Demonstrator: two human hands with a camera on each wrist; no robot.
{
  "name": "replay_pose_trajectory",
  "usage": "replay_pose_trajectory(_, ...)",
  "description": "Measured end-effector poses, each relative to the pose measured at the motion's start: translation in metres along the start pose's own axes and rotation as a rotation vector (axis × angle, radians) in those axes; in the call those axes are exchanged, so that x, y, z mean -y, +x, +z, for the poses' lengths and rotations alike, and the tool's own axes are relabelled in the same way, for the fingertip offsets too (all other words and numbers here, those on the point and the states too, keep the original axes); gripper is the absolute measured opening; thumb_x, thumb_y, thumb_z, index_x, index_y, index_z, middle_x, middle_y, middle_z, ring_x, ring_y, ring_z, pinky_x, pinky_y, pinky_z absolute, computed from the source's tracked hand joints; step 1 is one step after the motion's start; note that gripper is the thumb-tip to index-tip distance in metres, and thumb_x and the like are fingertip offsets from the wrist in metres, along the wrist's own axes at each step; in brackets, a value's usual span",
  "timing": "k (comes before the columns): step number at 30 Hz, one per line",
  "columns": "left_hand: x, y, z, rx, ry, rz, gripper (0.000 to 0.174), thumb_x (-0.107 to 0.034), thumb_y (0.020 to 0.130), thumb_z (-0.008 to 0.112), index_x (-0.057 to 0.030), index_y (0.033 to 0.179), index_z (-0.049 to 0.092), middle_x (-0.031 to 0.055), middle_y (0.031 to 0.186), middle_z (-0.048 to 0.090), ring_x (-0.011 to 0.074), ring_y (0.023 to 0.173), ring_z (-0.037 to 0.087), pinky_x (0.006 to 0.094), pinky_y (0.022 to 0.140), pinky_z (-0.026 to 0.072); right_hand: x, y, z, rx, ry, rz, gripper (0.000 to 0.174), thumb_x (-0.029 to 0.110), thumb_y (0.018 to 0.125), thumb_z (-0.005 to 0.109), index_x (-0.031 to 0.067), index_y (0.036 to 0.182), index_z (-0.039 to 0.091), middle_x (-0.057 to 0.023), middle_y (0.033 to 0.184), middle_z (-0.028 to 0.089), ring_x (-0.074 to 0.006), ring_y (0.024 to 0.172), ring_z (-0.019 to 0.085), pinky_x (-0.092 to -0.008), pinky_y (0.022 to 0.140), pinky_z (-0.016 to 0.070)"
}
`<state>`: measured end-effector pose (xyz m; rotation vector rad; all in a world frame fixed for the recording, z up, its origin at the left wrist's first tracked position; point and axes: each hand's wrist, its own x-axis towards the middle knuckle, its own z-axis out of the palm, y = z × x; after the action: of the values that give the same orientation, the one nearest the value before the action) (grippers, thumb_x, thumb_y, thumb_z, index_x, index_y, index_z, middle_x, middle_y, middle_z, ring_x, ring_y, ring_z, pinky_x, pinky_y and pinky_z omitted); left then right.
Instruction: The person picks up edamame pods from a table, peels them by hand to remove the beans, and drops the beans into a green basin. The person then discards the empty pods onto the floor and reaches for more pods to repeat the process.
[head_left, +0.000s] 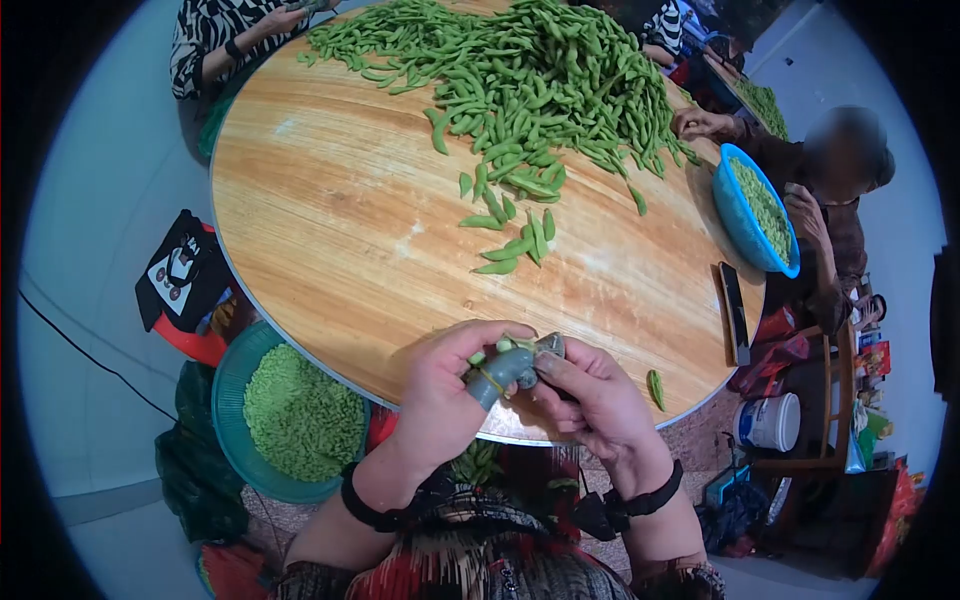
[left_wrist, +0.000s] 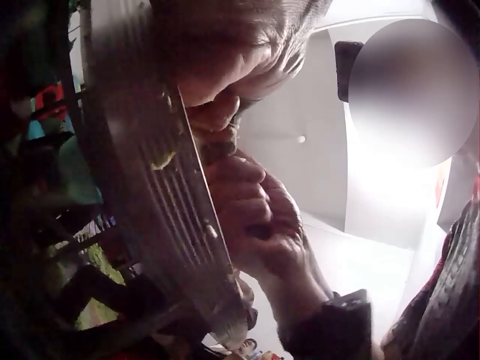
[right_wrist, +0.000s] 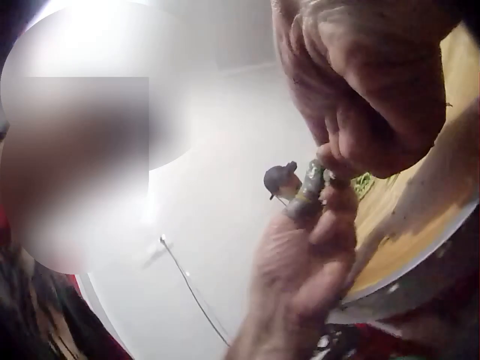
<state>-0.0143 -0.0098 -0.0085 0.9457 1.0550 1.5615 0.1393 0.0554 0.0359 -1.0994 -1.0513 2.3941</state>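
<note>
Both hands meet low centre of the frame: left hand [head_left: 445, 380] pinching a pod [head_left: 518, 342], right hand [head_left: 597, 395] clamped on it too, far as I can tell, fingers hide the exact grip. Looks like shelling to me. I'd let the left thumb's grey cover [head_left: 497, 377] do the pushing along the seam, gently so beans don't squash, and stay above the table [head_left: 400, 310]; the basin [head_left: 227, 410] is off lower left.

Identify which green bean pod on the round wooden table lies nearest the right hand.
The lone slender green pod, just right of the right hand; the other pods lie farther across the table.
</note>
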Motion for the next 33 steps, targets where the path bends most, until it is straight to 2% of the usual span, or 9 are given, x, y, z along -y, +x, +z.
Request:
replay_pose_trajectory(2,0.000,0.002,-0.005,0.010,0.044,0.043,0.032,0.012,0.079,0.051,-0.0030,0.105,0.061,0.0000,0.083,0.056,0.0058,0.072,0.052,0.0177,0.060,0.0425,0.004,0.008,-0.001,0.017,-0.464,-0.182,0.023,0.022,0.092,0.052,0.0012,0.085,0.058,0.0028,0.062,0.051,-0.0041,0.054,0.043,-0.0206,0.049,0.0345)
replay_pose_trajectory(4,0.002,0.005,-0.009,-0.062,-0.304,-0.165,0.028,0.011,0.080,0.051,0.0016,0.105,0.061,0.0028,0.080,0.058,0.0080,0.068,0.053,0.0166,0.060,0.0427,0.032,0.023,-0.006,-0.135,-0.987,-0.310,0.027,0.024,0.089,0.055,-0.0028,0.084,0.057,-0.0050,0.062,0.057,-0.0117,0.054,0.051,-0.0252,0.050,0.0388)
replay_pose_trajectory(8,0.002,0.009,-0.010,-0.055,-0.285,-0.171,0.033,0.011,0.081,0.047,0.0006,0.108,0.061,0.0017,0.079,0.057,0.0086,0.071,0.051,0.0176,0.065,0.0404,0.080,0.090,-0.040,-0.654,-1.530,-0.662,0.026,0.022,0.082,0.059,-0.0037,0.086,0.058,-0.0237,0.072,0.060,-0.0369,0.068,0.060,-0.0423,0.062,0.0469)
replay_pose_trajectory(14,-0.003,-0.001,-0.006,0.162,0.024,-0.161,0.032,0.011,0.082,0.048,0.0002,0.108,0.063,0.0001,0.084,0.058,0.0074,0.076,0.052,0.0181,0.070,0.0409,0.063,0.085,-0.025,-0.517,-1.719,-0.591,0.023,0.016,0.077,0.062,-0.0039,0.083,0.054,-0.0255,0.073,0.059,-0.0420,0.073,0.057,-0.0449,0.065,0.0451)
replay_pose_trajectory(19,0.006,-0.002,0.004,-0.029,-0.127,-0.102,0.033,0.004,0.084,0.053,-0.0029,0.115,0.058,0.0032,0.092,0.061,0.0061,0.075,0.052,0.0174,0.064,0.0413,0.045,0.031,-0.001,-0.590,-1.614,-0.669,0.019,0.012,0.076,0.063,-0.0030,0.081,0.053,-0.0238,0.069,0.058,-0.0405,0.067,0.059,-0.0454,0.059,0.0467)
replay_pose_trajectory(25,0.002,-0.004,0.010,-0.148,-0.588,-0.176,0.021,0.002,0.083,0.053,-0.0004,0.102,0.061,0.0042,0.090,0.064,0.0051,0.069,0.053,0.0169,0.056,0.0390,0.005,-0.011,0.026,-0.383,-1.277,-0.724,0.019,0.012,0.082,0.063,-0.0019,0.085,0.051,-0.0177,0.067,0.059,-0.0317,0.061,0.061,-0.0360,0.054,0.0468)
replay_pose_trajectory(28,0.002,-0.007,0.009,-0.149,-0.592,-0.187,0.020,0.003,0.083,0.052,0.0004,0.100,0.062,0.0048,0.089,0.064,0.0061,0.073,0.055,0.0177,0.058,0.0399,-0.002,-0.014,0.023,-0.268,-0.775,-0.581,0.015,0.014,0.089,0.055,-0.0006,0.087,0.051,-0.0062,0.071,0.058,-0.0159,0.058,0.055,-0.0282,0.053,0.0439)
replay_pose_trajectory(30,0.003,-0.009,0.010,-0.153,-0.573,-0.155,0.018,0.002,0.083,0.053,0.0006,0.098,0.063,0.0048,0.089,0.064,0.0066,0.074,0.056,0.0181,0.059,0.0406,0.000,-0.021,0.019,-0.059,-0.479,-0.241,0.018,0.017,0.095,0.045,0.0018,0.089,0.052,0.0022,0.072,0.052,-0.0050,0.060,0.044,-0.0204,0.052,0.0374)
replay_pose_trajectory(33,0.002,-0.010,0.010,-0.144,-0.496,-0.133,0.015,-0.001,0.084,0.055,0.0009,0.096,0.063,0.0044,0.087,0.063,0.0068,0.075,0.056,0.0188,0.062,0.0417,-0.006,-0.023,0.013,0.018,-0.343,-0.179,0.020,0.020,0.097,0.042,0.0033,0.094,0.052,0.0034,0.069,0.049,-0.0028,0.055,0.039,-0.0171,0.048,0.0316)
